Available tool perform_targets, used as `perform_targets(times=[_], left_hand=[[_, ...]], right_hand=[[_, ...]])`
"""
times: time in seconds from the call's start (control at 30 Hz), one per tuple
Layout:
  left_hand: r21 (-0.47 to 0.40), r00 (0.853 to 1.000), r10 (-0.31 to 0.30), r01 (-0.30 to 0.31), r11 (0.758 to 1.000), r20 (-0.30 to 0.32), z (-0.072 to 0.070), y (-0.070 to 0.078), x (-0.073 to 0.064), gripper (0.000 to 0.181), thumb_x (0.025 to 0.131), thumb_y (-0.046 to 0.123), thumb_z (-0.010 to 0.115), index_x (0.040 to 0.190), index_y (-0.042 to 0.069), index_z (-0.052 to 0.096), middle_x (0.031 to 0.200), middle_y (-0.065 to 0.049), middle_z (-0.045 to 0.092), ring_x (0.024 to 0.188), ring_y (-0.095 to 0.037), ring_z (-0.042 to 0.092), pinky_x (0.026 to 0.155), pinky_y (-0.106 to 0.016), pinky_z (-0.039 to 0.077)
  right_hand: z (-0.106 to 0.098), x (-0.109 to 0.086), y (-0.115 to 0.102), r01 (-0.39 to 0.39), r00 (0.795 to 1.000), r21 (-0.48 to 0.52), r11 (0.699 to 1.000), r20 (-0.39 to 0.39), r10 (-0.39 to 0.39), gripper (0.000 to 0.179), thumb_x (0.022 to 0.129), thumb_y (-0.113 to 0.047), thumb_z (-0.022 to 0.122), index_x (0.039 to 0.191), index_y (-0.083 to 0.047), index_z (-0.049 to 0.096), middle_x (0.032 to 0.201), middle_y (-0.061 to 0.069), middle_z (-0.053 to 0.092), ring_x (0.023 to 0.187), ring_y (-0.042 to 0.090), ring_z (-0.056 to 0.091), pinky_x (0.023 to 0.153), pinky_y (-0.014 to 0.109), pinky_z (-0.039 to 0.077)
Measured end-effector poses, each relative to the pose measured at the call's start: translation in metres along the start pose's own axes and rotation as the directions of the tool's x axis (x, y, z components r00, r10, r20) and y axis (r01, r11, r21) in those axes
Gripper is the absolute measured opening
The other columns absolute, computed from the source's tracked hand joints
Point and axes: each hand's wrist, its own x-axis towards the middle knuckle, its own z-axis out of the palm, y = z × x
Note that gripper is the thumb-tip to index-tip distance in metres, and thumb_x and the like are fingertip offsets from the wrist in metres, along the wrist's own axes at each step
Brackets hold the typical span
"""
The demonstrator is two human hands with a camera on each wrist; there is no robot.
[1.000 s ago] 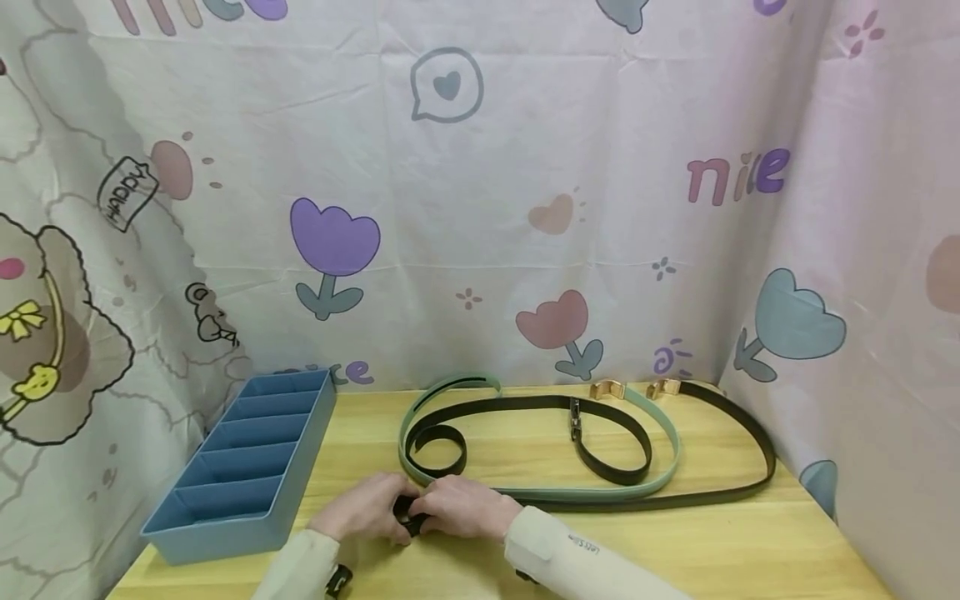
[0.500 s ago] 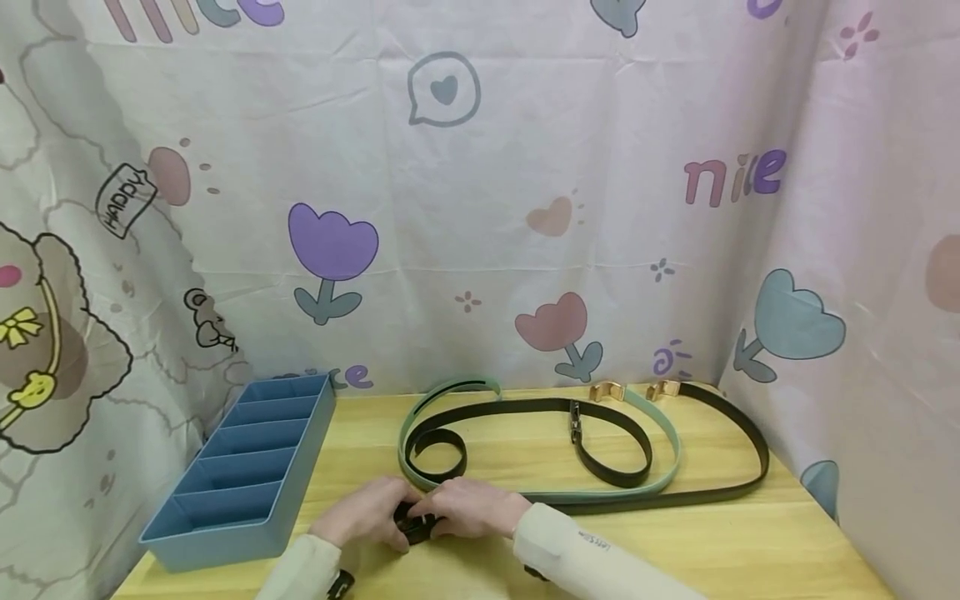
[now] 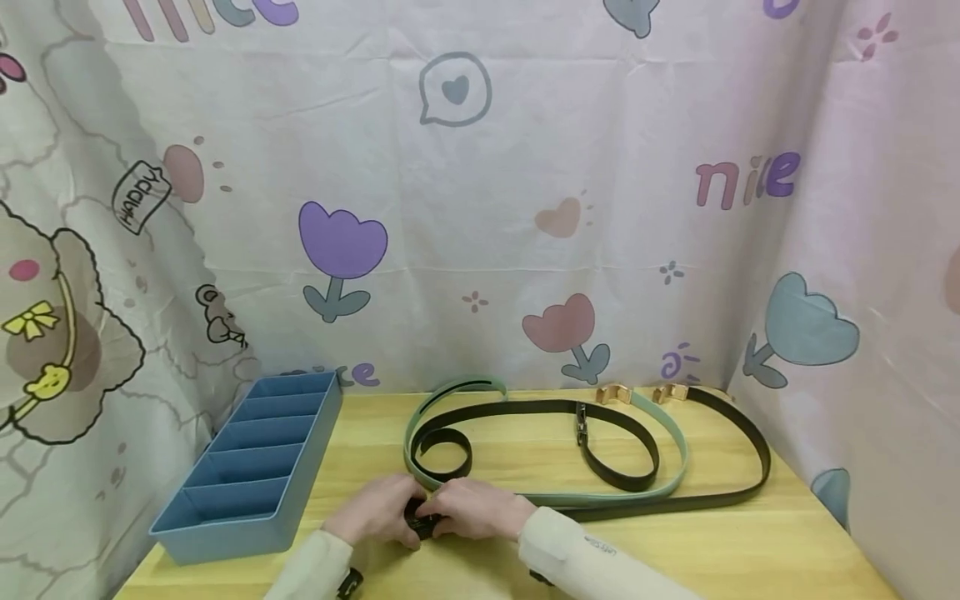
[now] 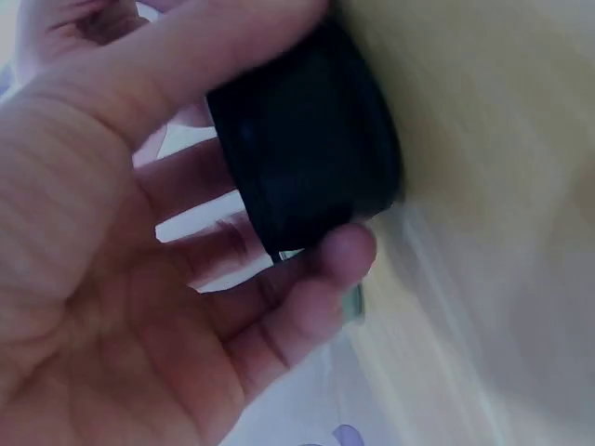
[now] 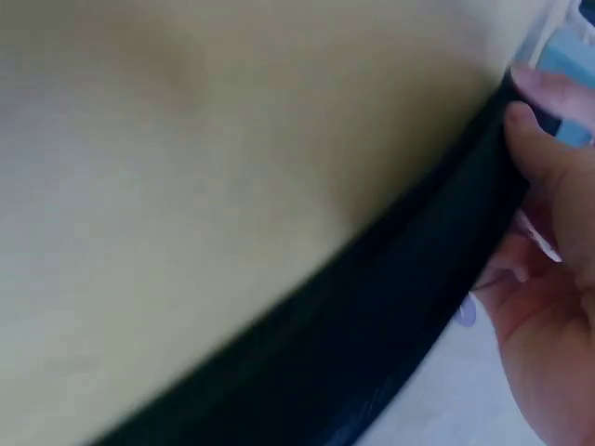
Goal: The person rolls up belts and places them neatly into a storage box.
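Observation:
A black belt (image 3: 753, 429) with a gold buckle (image 3: 675, 392) curves along the table's right side and back to my hands. Its near end is wound into a coil (image 4: 307, 139). My left hand (image 3: 382, 508) holds this coil, fingers curled around its side. My right hand (image 3: 477, 507) pinches the belt right beside the coil, between thumb and fingers. From there the flat strap (image 5: 353, 325) stands on edge and stretches away in the right wrist view. The middle of the coil is mostly hidden by the fingers in the head view.
Behind my hands lie a green belt (image 3: 684, 458) with a gold buckle and another black belt (image 3: 525, 407) with a dark metal buckle (image 3: 582, 423). A blue divided tray (image 3: 303, 483) stands at the left. A printed curtain (image 3: 465, 208) hangs behind the wooden table (image 3: 802, 542).
The loop of the gold-buckled black belt has drawn slightly left towards my hands. Both hands stay at the coil, the right one shifting a little. The head view has swung slightly.

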Motion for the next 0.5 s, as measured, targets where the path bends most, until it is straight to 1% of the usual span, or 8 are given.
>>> perform_targets(times=[0.1,0.23,0.3,0.37,0.43,0.5], left_hand=[[0.007,0.999,0.018,-0.018,1.000,0.035,-0.003,0.000,0.003,0.037,0.059,0.024,0.091,0.090,0.027,0.071,0.091,0.017,0.062,0.084,-0.003,0.056,0.079,-0.030,0.049],[-0.007,0.998,0.033,-0.033,0.999,0.053,-0.004,0.002,0.003,0.043,0.059,0.022,0.090,0.098,0.026,0.071,0.098,0.015,0.063,0.093,-0.007,0.057,0.085,-0.033,0.049],[-0.023,0.999,0.027,-0.026,0.999,0.044,-0.003,0.002,0.002,0.042,0.060,0.025,0.090,0.097,0.024,0.070,0.097,0.013,0.062,0.092,-0.007,0.057,0.083,-0.032,0.049],[-0.044,0.999,0.019,-0.018,0.999,0.026,-0.001,0.002,0.001,0.040,0.062,0.031,0.090,0.094,0.023,0.069,0.093,0.013,0.061,0.087,-0.006,0.056,0.079,-0.029,0.049],[-0.059,1.000,0.018,-0.018,0.998,0.005,0.000,0.002,0.001,0.038,0.063,0.038,0.090,0.089,0.023,0.066,0.087,0.014,0.060,0.079,-0.004,0.054,0.072,-0.026,0.047],[-0.065,0.999,0.032,-0.032,0.997,-0.012,0.002,0.003,0.002,0.036,0.065,0.042,0.088,0.086,0.024,0.066,0.083,0.015,0.060,0.074,-0.002,0.052,0.067,-0.024,0.045]], right_hand=[[-0.004,-0.006,0.003,-0.012,1.000,-0.020,1.000,0.006,0.012,0.035,0.089,-0.026,0.070,0.124,-0.022,0.066,0.112,-0.013,0.069,0.100,-0.006,0.062,0.086,0.006,0.043],[-0.001,-0.009,0.003,-0.002,0.999,-0.054,0.999,-0.052,-0.001,0.029,0.088,-0.026,0.071,0.117,-0.023,0.070,0.109,-0.014,0.071,0.099,-0.005,0.062,0.086,0.007,0.044],[0.002,-0.008,0.002,0.000,0.996,-0.063,0.998,-0.084,-0.006,0.024,0.088,-0.026,0.071,0.112,-0.024,0.071,0.104,-0.016,0.071,0.095,-0.006,0.062,0.084,0.006,0.044],[0.004,-0.006,0.000,0.001,0.995,-0.066,0.998,-0.104,-0.008,0.019,0.088,-0.028,0.071,0.107,-0.025,0.072,0.099,-0.017,0.071,0.089,-0.007,0.061,0.080,0.005,0.043],[0.006,-0.005,-0.001,0.001,0.994,-0.054,0.999,-0.112,-0.007,0.014,0.089,-0.029,0.070,0.103,-0.026,0.073,0.095,-0.018,0.070,0.084,-0.008,0.058,0.076,0.004,0.042],[0.007,-0.005,-0.001,-0.004,0.994,-0.033,0.999,-0.109,0.000,0.012,0.090,-0.030,0.069,0.101,-0.026,0.072,0.093,-0.018,0.069,0.081,-0.009,0.056,0.074,0.003,0.040]])
